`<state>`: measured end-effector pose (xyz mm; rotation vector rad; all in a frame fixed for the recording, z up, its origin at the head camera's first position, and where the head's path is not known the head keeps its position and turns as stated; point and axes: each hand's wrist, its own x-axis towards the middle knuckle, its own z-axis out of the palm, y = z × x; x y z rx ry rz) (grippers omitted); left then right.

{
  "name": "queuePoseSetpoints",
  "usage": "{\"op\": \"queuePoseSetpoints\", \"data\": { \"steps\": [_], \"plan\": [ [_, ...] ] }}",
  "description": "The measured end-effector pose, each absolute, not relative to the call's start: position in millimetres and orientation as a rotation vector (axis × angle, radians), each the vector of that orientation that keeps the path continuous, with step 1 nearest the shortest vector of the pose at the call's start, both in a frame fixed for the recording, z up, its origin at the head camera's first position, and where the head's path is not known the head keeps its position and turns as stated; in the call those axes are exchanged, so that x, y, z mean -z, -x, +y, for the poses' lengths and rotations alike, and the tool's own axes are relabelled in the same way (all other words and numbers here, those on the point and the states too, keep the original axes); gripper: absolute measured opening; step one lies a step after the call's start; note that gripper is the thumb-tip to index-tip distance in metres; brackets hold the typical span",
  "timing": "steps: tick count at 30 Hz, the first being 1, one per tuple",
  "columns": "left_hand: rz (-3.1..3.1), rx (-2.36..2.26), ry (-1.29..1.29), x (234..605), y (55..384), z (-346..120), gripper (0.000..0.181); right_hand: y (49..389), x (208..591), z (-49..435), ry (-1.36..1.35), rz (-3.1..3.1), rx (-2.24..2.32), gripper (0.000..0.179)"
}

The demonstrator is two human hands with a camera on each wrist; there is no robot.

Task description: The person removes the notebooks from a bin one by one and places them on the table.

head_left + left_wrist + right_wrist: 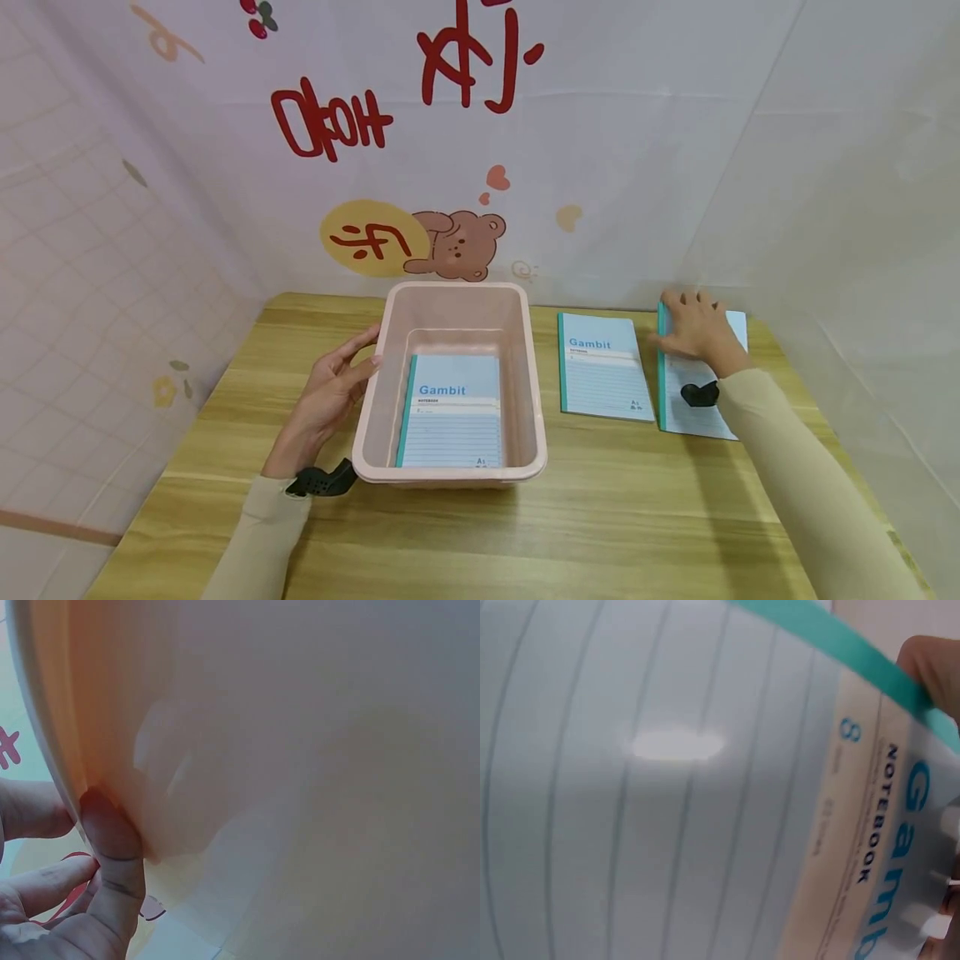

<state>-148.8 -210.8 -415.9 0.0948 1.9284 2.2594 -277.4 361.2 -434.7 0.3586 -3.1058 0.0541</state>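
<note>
A pale pink plastic bin [534, 392] stands on the table with a blue Gambit notebook [453, 425] lying inside it. My left hand [333, 387] grips the bin's left rim; in the left wrist view its thumb [112, 832] and fingers pinch the edge. At the right, my right hand [697, 327] holds the upper part of another blue notebook [686, 417] with a teal spine. In the right wrist view the thumb [928, 671] is at the spine and the fingers are at the top edge, partly out of frame. Between bin and right hand lies a third notebook [603, 375].
The wood-grain table [585, 517] carries everything. White printed cloth [637, 150] hangs behind it, with more cloth close on the left and right sides. The right-hand notebook lies near the table's right edge.
</note>
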Motion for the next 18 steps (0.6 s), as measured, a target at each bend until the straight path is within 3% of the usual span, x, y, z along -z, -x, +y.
{"op": "queuePoseSetpoints", "data": {
  "steps": [8,18],
  "plan": [
    [1.918,-2.268,-0.097,417,149,-211,0.064,285,452,367,-0.396,-3.165,-0.149,0.074],
    [1.901,-2.279,-0.093,417,148,-211,0.063,289,468,356,-0.337,-3.212,-0.313,0.059]
  ]
}}
